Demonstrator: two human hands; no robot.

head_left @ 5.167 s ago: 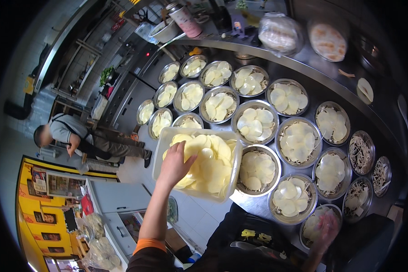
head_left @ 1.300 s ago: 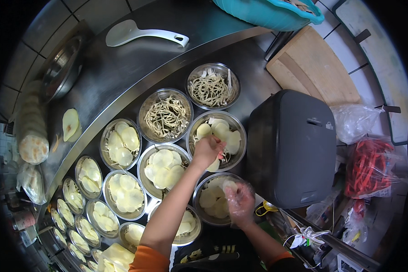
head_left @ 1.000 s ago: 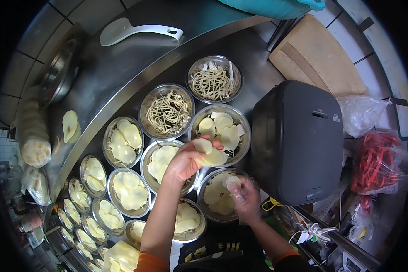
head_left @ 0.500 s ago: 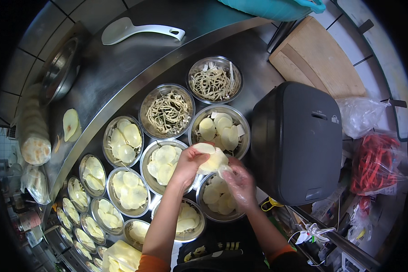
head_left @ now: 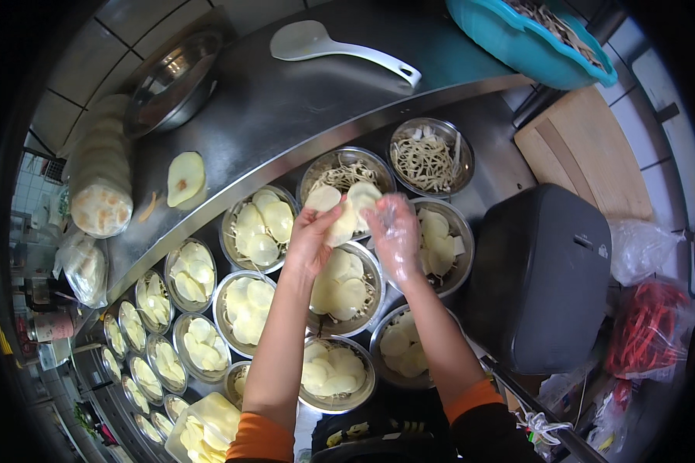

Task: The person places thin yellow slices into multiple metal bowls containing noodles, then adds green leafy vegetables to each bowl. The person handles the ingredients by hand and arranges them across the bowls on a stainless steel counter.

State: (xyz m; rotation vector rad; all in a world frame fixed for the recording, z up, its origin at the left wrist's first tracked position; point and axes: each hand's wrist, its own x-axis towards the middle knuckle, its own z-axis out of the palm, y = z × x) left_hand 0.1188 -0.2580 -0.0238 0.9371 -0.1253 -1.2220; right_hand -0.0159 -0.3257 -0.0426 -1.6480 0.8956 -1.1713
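Head cam: pale round slices (head_left: pixel 343 225), qty 3+, betw. L hand (head_left: pixel 307 243) & R hand (head_left: pixel 398 241) | L: pinching slices | R: gloved, at slices' R edge, grip can't tell | desk (head_left: pixel 493 147): strip-only bowls (head_left: pixel 469 159) ×2 (1 part-hidden), slice-topped bowls (head_left: pixel 371 386) ×10+, far ones too small to tally | shelf (head_left: pixel 239 127): white ladle (head_left: pixel 324 46) ×1 | teal basin (head_left: pixel 521 42) ×1, upper R

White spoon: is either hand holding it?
No, the white spoon lies on the steel shelf; the left hand holds pale slices the right hand touches.

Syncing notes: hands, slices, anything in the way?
Left hand gripping pale slices. Gloved right hand at their right edge. Slices held above bowls. Dark box to the right, not blocking.
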